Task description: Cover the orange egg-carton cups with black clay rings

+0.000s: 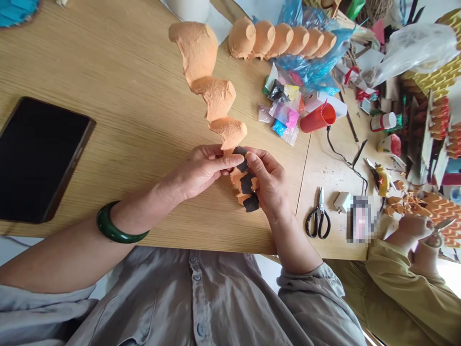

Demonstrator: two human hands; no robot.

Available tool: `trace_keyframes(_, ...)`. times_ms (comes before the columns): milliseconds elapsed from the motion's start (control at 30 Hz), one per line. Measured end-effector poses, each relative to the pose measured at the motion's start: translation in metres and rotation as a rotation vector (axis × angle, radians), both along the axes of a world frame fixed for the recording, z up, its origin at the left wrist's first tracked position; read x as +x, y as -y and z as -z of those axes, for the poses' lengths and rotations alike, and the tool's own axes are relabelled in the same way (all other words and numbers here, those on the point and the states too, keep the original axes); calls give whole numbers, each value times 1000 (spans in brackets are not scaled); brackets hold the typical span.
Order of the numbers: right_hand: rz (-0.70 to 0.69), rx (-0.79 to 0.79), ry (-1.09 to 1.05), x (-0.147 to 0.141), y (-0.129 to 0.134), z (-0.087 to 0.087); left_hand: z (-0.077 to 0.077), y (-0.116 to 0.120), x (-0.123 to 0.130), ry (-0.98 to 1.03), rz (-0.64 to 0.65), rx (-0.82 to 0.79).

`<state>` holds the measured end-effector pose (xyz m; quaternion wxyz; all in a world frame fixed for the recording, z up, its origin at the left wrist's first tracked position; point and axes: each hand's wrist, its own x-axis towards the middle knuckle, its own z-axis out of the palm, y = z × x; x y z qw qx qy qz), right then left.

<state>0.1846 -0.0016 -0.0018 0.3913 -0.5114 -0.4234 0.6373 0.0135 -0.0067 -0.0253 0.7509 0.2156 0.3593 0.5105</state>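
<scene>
The left hand (pixel 201 168) grips the long, scalloped orange strip (pixel 219 98) with its thumb on top, seemingly to steady it. The right hand (pixel 272 185) pinches the strip's right edge beside the farthest of three matte black patches (pixel 247 183), so the two thumbs appear to press that spot from opposite sides. The strip is above the near part of the wooden table (pixel 126 96), its wider end pointing far and left, which leaves the patched end within close reach. The black-handled metal scissors (pixel 317 221) lie to the right, near the right forearm, apparently handy; the black tablet (pixel 39 158) rests far enough left to avoid crowding the hands.
</scene>
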Motion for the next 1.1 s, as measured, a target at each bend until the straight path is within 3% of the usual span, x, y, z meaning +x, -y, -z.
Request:
trace_keyframes(333, 58, -2, -10, -1, 0, 2, -4, 0, 0, 59, -37, -16)
trace_keyframes(700, 54, 66, 37, 0, 0, 3, -11, 1, -3, -18, 49, 52)
trace_keyframes(867, 39, 143, 61, -3, 6, 0, -6, 1, -2, -18, -55, -24)
trace_keyframes(1100, 48, 195, 82, -3, 6, -5, -5, 2, -1, 10, -62, -9)
